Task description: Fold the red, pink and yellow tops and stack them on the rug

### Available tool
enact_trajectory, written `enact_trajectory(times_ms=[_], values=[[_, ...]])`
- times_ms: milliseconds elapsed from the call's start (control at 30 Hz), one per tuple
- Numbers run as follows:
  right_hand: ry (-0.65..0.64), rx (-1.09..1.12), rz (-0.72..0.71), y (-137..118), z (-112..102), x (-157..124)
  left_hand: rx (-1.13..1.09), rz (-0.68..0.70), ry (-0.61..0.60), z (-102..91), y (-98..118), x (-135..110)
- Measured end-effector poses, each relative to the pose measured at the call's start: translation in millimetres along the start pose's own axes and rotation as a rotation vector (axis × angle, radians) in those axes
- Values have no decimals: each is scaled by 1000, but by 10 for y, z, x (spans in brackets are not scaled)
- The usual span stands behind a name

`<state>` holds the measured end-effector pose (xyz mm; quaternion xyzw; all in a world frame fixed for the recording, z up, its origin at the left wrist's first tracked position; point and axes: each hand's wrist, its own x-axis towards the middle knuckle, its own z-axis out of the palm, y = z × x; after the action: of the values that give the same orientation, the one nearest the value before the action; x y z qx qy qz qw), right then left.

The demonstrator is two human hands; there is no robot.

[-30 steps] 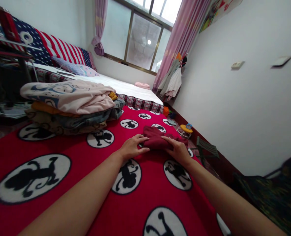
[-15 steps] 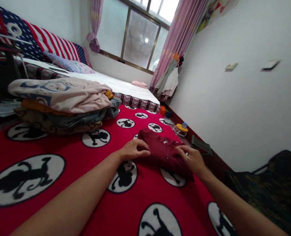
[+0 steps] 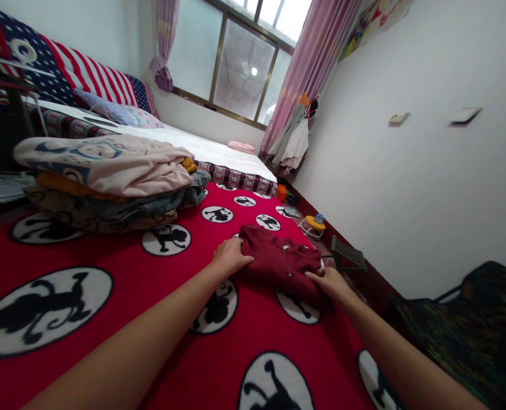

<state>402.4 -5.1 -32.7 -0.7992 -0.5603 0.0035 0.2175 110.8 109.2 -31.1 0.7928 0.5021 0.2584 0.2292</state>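
our left hand (image 3: 229,257), right hand (image 3: 327,280) both pinch the maroon garment (image 3: 284,263) between them; uneven tug could skew it.

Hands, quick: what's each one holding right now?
Left hand: closed on the dark red garment, at its left edge.
Right hand: closed on the same garment's near right corner.

Left hand (image 3: 231,257), right hand (image 3: 327,281) gripping maroon garment (image 3: 282,263) — red blanket (image 3: 120,251)
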Motion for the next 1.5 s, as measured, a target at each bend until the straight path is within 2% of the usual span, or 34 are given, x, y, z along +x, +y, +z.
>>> enact_trajectory(times_ms=[100,167,267,367,400,467,533,600,633,700,767,867,967,1033,1100,1167,1267,1400,1500], values=[[-6,89,105,-36,47,33,-111,170,90,45,68,-44],[8,206,121,-52,88,49,-137,256,129,60,121,-83],[24,420,159,-81,123,76,-140,312,150,83,174,-123],[41,625,238,-205,52,114,-209,349,170,140,222,-161],[54,673,227,-283,4,117,-249,370,176,164,247,-182],[49,683,75,-487,-98,84,-337,414,173,200,311,-234],[-44,512,-186,-719,-170,-14,-429,426,142,207,375,-284],[-148,184,-418,-931,-178,-156,-508,376,101,180,409,-302],[-170,12,-490,-1019,-155,-229,-544,329,83,161,412,-295],[-142,-264,-530,-1150,-65,-346,-617,226,47,126,389,-254],[-44,-414,-503,-1225,45,-403,-675,156,14,111,348,-198],[78,-477,-544,-1241,156,-383,-715,134,25,117,279,-122],[71,-409,-644,-1161,149,-292,-795,124,83,112,167,-50],[72,-330,-650,-1074,93,-198,-787,95,165,95,41,4],[107,-269,-617,-987,9,-55,-672,58,260,79,-106,53],[170,-269,-590,-931,-101,156,-532,20,300,81,-231,85],[287,-361,-594,-952,-301,609,-389,5,267,121,-305,96],[423,-451,-589,-1125,-520,1361,-274,59,170,182,-260,91],[451,-441,-557,-1191,-447,1843,-262,63,151,198,-247,99]])
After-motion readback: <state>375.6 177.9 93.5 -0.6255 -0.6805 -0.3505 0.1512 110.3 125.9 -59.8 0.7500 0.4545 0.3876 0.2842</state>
